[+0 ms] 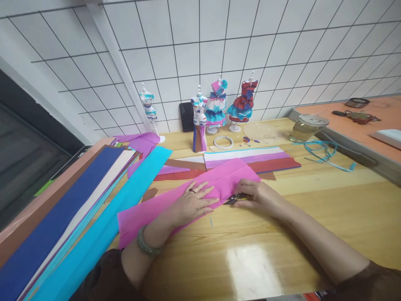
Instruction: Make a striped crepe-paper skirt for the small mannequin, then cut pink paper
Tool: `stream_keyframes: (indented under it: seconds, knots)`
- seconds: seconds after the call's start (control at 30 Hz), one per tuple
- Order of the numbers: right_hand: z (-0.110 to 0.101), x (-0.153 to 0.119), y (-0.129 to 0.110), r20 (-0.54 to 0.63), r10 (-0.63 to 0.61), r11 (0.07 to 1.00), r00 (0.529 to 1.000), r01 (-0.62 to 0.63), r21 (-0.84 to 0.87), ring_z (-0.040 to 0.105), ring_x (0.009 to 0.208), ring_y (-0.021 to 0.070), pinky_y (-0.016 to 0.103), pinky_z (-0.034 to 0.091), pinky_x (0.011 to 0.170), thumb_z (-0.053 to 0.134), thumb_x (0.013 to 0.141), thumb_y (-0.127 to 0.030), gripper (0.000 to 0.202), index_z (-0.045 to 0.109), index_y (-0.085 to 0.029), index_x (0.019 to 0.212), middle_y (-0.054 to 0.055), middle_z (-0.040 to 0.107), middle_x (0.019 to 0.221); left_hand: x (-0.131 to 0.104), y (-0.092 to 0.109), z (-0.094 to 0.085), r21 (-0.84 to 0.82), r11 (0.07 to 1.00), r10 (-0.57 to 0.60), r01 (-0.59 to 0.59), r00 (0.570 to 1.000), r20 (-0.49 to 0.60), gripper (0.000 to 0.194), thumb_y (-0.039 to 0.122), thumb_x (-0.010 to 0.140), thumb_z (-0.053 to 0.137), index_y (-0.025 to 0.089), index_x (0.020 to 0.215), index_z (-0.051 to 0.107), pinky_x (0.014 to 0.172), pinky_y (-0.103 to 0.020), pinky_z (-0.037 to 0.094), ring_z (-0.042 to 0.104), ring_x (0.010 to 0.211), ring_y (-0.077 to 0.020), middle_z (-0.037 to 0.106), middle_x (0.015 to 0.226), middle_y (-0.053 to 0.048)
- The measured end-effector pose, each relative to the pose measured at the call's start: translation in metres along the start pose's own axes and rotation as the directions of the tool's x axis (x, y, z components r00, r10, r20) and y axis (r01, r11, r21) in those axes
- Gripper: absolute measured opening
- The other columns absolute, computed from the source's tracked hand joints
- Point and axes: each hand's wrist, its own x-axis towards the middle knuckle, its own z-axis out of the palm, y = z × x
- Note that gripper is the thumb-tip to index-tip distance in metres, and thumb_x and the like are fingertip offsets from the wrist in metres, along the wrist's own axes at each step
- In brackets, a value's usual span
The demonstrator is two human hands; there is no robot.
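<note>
A long strip of pink crepe paper (pixel 150 211) lies slantwise across the wooden table. My left hand (pixel 196 202) presses on it with fingers spread flat; a dark ring and a green bangle show on that arm. At the strip's near edge, my right hand (pixel 253 194) is closed around dark scissors (pixel 236 198), whose blades meet the pink paper. Part of the handles is hidden by my fingers. Behind the strip lie white, purple and red paper strips (pixel 275 164). A tiny blue scrap (pixel 211 222) sits just in front of my left hand.
Folded paper lengths, including a bright blue one (pixel 125 200), fill the left side. Several small dress forms, one in red and blue (pixel 246 100), stand by the tiled wall near a phone (pixel 187 117). A glass jar (pixel 307 127) and blue cord (pixel 326 152) are at right.
</note>
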Motion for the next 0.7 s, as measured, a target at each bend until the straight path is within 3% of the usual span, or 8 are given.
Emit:
stream_keyframes:
  seconds: [0.23, 0.5, 0.7]
  knots:
    - [-0.007, -0.003, 0.002, 0.004, 0.038, 0.999, 0.999, -0.039, 0.020, 0.061, 0.081, 0.0185, 0.028, 0.045, 0.070, 0.058, 0.081, -0.047, 0.031, 0.067, -0.023, 0.097, 0.006, 0.062, 0.092, -0.002, 0.001, -0.002, 0.010, 1.000, 0.025, -0.025, 1.000, -0.004, 0.041, 0.045, 0.093, 0.029, 0.033, 0.127, 0.048, 0.112, -0.043, 0.010, 0.018, 0.137, -0.0190, 0.031, 0.145, 0.001]
    - [0.003, 0.002, -0.005, 0.015, -0.013, 1.000, 1.000, 0.013, 0.007, 0.060, 0.077, 0.0169, 0.026, 0.044, 0.067, 0.056, 0.082, -0.046, 0.031, 0.066, -0.022, 0.098, 0.007, 0.061, 0.090, 0.000, -0.002, -0.001, -0.044, 0.998, 0.034, -0.034, 0.999, -0.003, 0.056, 0.051, 0.091, 0.030, 0.029, 0.141, 0.021, 0.113, -0.041, 0.006, 0.015, 0.138, -0.0177, 0.028, 0.147, 0.001]
    - [0.005, 0.003, -0.002, 0.014, -0.020, 1.000, 1.000, 0.020, 0.023, 0.059, 0.079, 0.0175, 0.027, 0.045, 0.069, 0.056, 0.082, -0.046, 0.031, 0.066, -0.021, 0.098, 0.008, 0.061, 0.091, 0.000, -0.001, -0.003, -0.082, 0.996, 0.040, -0.041, 0.999, -0.012, 0.058, 0.053, 0.088, 0.034, 0.031, 0.141, 0.023, 0.113, -0.042, 0.004, 0.019, 0.137, -0.0191, 0.032, 0.145, 0.001]
